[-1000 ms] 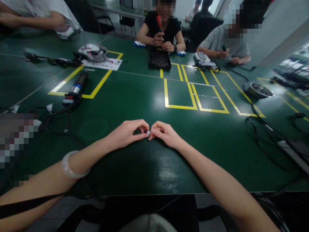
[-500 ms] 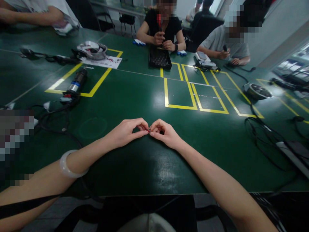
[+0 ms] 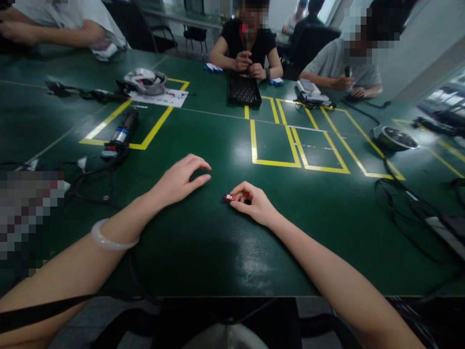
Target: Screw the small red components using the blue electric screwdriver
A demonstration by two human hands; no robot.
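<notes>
A small red, white and orange piece (image 3: 228, 198), its exact kind too small to make out, pokes out from the fingertips of my right hand (image 3: 252, 201). The thumb and fingers of that hand are pinched on its right end, just over the green table (image 3: 203, 252). Up and to the left of it is my left hand (image 3: 183, 179), holding nothing, thumb and fingers spread apart and pointing right. A pale bangle (image 3: 109, 237) circles my left forearm.
Yellow tape outlines (image 3: 276, 164) mark the table ahead. A black cylindrical device (image 3: 125, 128) with cables lies at left, and a round metal-rimmed object (image 3: 397, 139) at right. Across the table, a person in black (image 3: 225, 48) sits behind a black tray (image 3: 244, 92); loose cables (image 3: 395, 213) run along the right.
My left hand has let go of the small piece, opened, and moved up and left. My right hand keeps hold of it, and more of the piece now shows.
</notes>
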